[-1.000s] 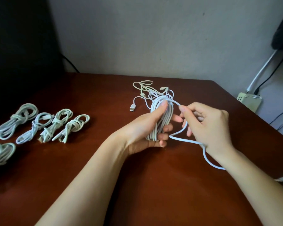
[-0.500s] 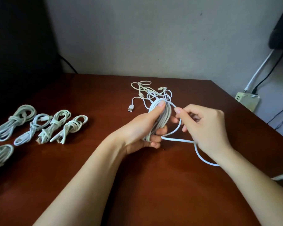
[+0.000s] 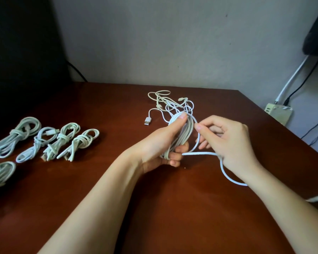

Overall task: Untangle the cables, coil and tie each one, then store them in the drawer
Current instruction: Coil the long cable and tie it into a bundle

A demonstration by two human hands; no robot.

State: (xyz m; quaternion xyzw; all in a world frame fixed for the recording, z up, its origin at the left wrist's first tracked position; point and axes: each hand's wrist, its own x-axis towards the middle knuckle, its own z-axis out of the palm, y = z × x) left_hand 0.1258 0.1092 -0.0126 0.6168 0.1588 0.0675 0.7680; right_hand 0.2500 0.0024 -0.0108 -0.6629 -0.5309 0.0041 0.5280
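In the head view, a coil of thin white cable [image 3: 184, 136] is gripped by the left hand [image 3: 160, 143], fingers curled round it and thumb pressed on top. Just right of the coil, its loose white tail [image 3: 226, 173] is pinched by the right hand [image 3: 231, 142]. Should the thumb's pressure be eased during wrapping, the loops could be sprung apart.
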